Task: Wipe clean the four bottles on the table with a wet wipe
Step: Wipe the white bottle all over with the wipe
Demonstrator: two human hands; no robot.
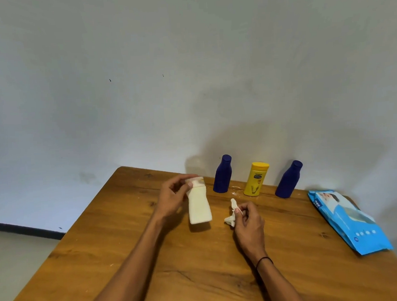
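Observation:
A cream white bottle [199, 202] is lifted a little off the wooden table [120, 255], tilted, with a shadow under its base. My left hand [172, 198] pinches it by the cap. Just to its right, my right hand [249, 226] pinches a crumpled white wet wipe [232, 212]. Along the wall stand a dark blue bottle [222, 174], a yellow bottle [255, 179] and a second dark blue bottle [288, 179], all upright.
A light blue pack of wet wipes [348, 220] lies flat near the table's right edge. Small white smears mark the wood between the left blue bottle and the yellow one. The table's left edge drops to a pale floor; a plain wall stands behind.

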